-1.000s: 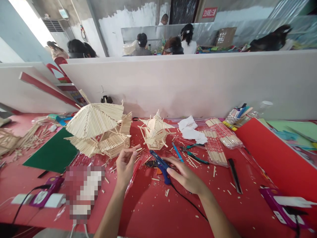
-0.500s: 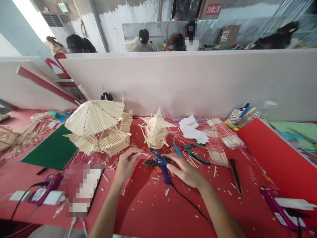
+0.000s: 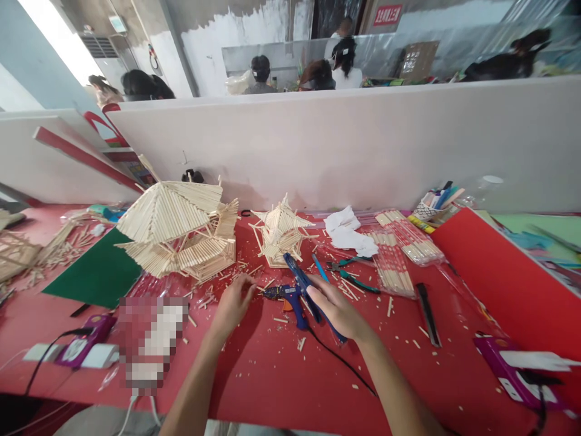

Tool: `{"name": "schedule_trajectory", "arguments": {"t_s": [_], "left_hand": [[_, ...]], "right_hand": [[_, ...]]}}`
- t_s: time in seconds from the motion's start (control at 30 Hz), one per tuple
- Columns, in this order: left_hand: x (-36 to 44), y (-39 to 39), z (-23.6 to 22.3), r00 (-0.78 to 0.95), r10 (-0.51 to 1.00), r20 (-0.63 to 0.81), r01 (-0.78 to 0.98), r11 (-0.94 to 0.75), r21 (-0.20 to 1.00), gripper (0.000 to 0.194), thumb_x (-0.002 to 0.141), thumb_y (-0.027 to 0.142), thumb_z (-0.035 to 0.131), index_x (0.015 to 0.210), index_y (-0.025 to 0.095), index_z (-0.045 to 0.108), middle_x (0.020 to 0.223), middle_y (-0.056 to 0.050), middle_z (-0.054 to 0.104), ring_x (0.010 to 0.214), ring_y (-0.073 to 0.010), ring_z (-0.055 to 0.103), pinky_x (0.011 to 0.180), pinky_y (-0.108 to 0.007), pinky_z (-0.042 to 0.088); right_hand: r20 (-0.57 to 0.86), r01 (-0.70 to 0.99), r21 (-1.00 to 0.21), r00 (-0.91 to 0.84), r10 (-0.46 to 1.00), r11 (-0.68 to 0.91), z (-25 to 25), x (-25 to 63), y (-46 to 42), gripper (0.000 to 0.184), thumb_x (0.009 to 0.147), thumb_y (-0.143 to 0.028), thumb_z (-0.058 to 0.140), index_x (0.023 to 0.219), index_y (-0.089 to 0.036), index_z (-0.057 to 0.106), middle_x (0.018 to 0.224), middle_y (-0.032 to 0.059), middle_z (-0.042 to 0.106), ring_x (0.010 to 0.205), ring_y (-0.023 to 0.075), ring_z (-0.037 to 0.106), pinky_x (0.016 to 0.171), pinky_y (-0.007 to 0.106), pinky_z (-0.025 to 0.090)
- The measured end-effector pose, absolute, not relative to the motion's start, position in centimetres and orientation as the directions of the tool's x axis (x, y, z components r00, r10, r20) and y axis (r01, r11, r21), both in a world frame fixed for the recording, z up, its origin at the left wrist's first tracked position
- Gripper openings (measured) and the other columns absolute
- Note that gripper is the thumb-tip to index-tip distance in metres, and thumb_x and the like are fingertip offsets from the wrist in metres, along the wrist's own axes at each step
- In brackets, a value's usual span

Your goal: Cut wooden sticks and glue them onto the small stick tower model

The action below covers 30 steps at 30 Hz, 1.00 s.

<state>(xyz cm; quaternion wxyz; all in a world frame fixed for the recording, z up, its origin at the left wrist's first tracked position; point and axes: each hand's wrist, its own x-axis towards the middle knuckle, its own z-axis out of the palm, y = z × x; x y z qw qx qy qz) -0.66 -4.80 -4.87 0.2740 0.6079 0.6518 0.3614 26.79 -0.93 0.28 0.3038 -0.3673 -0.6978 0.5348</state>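
My right hand (image 3: 338,306) is wrapped round a blue two-handled pliers-like tool (image 3: 297,272), its head pointing away from me and its handles under my palm. My left hand (image 3: 236,303) is closed in a pinch, with the end of a small wooden stick (image 3: 260,288) showing at its fingertips. Between my hands a blue glue gun (image 3: 295,303) lies on the table, its nozzle towards my left fingers. Just beyond stands a small pavilion model (image 3: 280,233) of wooden sticks. A larger stick pavilion (image 3: 175,221) stands to its left.
Green-handled pliers (image 3: 358,281), packs of sticks (image 3: 393,263), white tissue (image 3: 347,227) and a black utility knife (image 3: 428,315) lie on the right. A green board (image 3: 93,272) and a power strip (image 3: 84,345) are on the left. A white partition (image 3: 318,145) stands behind.
My right hand has gripped the blue tool and lifted it off the glue gun, turning it more upright. My left hand stays pinched, having shifted slightly.
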Motion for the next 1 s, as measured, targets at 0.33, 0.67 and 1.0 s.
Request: {"name": "schedule_trajectory", "arguments": {"t_s": [0.33, 0.67, 1.0], "left_hand": [[-2.3, -7.1, -5.4, 0.049, 0.988, 0.145, 0.828, -0.121, 0.548, 0.02, 0.093, 0.028, 0.049, 0.094, 0.021, 0.068, 0.096, -0.01, 0.073, 0.087, -0.0236, 0.069, 0.078, -0.032, 0.051], [-1.6, -4.3, -1.9, -0.092, 0.992, 0.092, 0.406, -0.047, 0.913, 0.029, 0.077, 0.045, 0.07, 0.076, 0.017, 0.062, 0.073, -0.001, 0.067, 0.068, -0.0152, 0.063, 0.067, -0.025, 0.049], [-1.7, -3.1, -3.6, -0.128, 0.987, 0.1, 0.277, -0.061, 0.959, 0.036, 0.073, 0.046, 0.076, 0.09, 0.015, 0.066, 0.083, -0.005, 0.072, 0.076, -0.0171, 0.067, 0.075, -0.028, 0.051]], "right_hand": [[0.106, 0.188, -0.951, -0.551, 0.828, 0.247, 0.2, 26.5, -1.3, 0.046, 0.102, -0.052, 0.044, 0.137, -0.025, 0.06, 0.138, 0.0083, 0.061, 0.134, 0.0263, 0.051, 0.117, 0.044, 0.036], [0.153, 0.345, -0.849, -0.565, 0.811, 0.4, -0.4, 26.0, -1.5, 0.043, 0.101, -0.048, 0.047, 0.132, -0.022, 0.062, 0.134, 0.0124, 0.062, 0.124, 0.0279, 0.059, 0.11, 0.045, 0.042], [0.192, 0.444, -0.739, -0.583, 0.789, 0.507, -1.3, 24.7, -2.1, 0.035, 0.1, -0.04, 0.05, 0.124, -0.021, 0.066, 0.119, 0.0122, 0.068, 0.112, 0.0279, 0.063, 0.1, 0.043, 0.047]]}}
